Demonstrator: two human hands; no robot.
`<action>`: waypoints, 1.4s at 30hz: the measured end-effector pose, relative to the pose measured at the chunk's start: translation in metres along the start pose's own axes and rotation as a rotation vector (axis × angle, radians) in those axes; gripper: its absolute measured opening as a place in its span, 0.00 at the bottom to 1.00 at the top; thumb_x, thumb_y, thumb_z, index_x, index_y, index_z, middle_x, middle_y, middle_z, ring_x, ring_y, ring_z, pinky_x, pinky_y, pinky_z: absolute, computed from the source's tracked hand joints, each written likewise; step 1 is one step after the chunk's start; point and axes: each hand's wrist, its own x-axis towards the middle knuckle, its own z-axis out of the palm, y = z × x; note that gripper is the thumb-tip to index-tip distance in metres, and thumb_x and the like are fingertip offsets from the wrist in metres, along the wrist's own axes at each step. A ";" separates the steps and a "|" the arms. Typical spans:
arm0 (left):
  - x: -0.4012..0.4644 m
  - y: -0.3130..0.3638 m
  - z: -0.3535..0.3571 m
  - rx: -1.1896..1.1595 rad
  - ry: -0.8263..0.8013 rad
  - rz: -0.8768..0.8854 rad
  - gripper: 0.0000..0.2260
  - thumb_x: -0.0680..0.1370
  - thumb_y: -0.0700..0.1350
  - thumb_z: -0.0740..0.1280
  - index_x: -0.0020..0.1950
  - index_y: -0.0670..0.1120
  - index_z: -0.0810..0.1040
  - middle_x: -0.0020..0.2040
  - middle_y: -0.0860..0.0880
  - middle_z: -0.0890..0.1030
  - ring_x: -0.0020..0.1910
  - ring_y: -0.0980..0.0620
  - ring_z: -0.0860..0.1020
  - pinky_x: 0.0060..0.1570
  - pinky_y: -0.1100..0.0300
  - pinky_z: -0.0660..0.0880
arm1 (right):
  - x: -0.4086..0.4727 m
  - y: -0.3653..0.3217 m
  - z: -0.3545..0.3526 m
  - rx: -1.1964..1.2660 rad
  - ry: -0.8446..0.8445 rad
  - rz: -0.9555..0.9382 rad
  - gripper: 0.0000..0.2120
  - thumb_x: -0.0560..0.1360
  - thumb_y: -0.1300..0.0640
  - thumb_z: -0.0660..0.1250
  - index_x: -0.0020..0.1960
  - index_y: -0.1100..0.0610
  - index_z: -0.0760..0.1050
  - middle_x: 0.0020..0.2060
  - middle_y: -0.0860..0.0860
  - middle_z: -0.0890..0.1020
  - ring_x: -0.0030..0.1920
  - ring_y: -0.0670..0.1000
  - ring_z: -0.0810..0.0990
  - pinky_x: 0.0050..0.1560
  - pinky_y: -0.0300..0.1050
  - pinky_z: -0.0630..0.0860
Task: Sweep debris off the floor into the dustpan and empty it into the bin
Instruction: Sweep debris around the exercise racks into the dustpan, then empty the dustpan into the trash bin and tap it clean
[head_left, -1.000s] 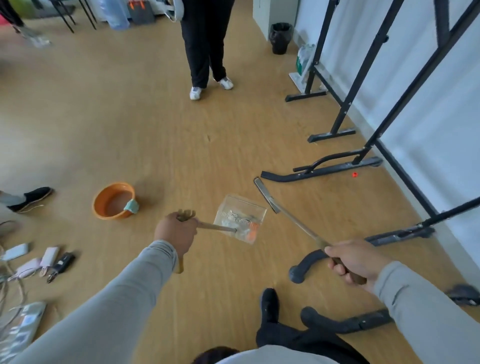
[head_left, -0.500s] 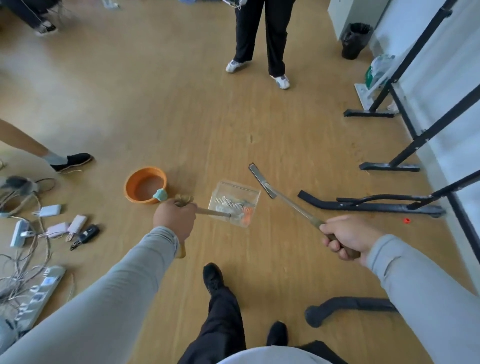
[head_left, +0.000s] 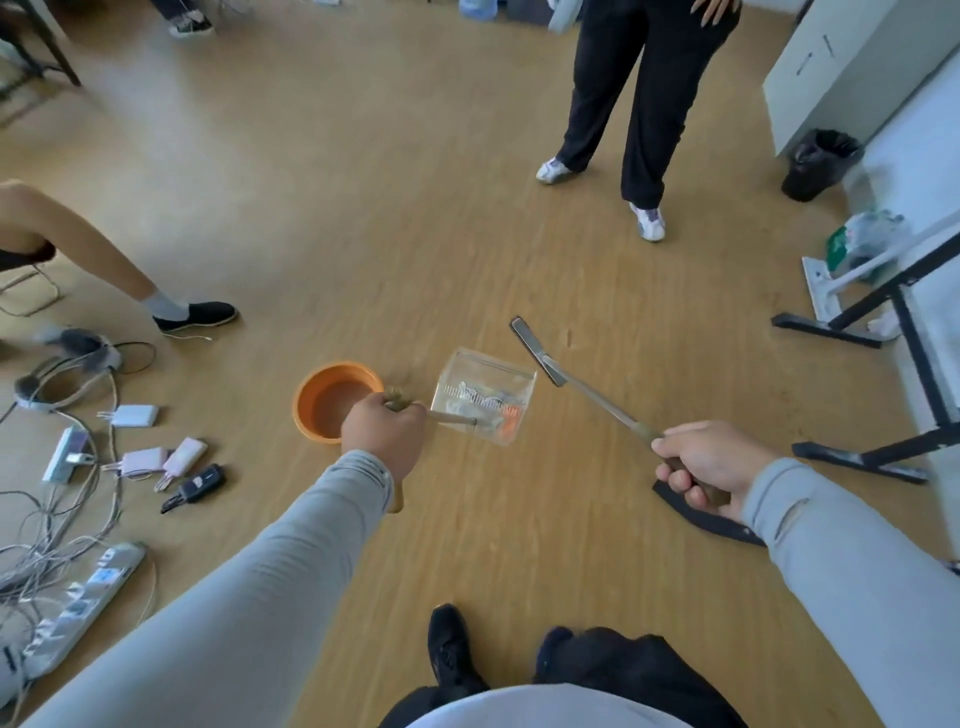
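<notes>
Since a second ago the person has turned left, so the dustpan now hangs just beside the orange bowl. Left hand grips its handle, right hand grips the broom. Debris is loaded, so probably dumping's next; the black bin sits well apart across open floor, with cables on the left.

Both arms stretched out in front, in grey sleeves. Left hand curled tight around a thin handle, knuckles up. Right hand curled around another handle, thumb on top, off to the right side. Hands well apart.
</notes>
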 end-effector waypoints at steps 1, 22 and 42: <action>0.011 0.007 0.001 -0.016 0.007 -0.010 0.06 0.73 0.50 0.67 0.47 0.52 0.80 0.42 0.49 0.85 0.37 0.47 0.81 0.45 0.49 0.82 | 0.010 -0.014 0.000 -0.007 -0.007 -0.005 0.05 0.82 0.62 0.61 0.49 0.56 0.74 0.34 0.55 0.76 0.26 0.46 0.68 0.20 0.35 0.64; 0.282 0.224 0.061 -0.122 0.270 -0.178 0.09 0.77 0.48 0.68 0.51 0.46 0.83 0.40 0.46 0.85 0.32 0.48 0.78 0.34 0.57 0.76 | 0.290 -0.352 -0.007 -0.118 -0.220 -0.071 0.05 0.81 0.62 0.61 0.48 0.57 0.74 0.33 0.55 0.76 0.21 0.44 0.68 0.20 0.32 0.63; 0.610 0.359 -0.035 -0.187 0.313 -0.194 0.11 0.76 0.51 0.69 0.55 0.47 0.81 0.41 0.48 0.85 0.32 0.46 0.79 0.44 0.46 0.84 | 0.447 -0.688 0.146 -0.192 -0.247 -0.100 0.05 0.82 0.62 0.61 0.48 0.56 0.74 0.32 0.54 0.75 0.22 0.44 0.68 0.19 0.33 0.62</action>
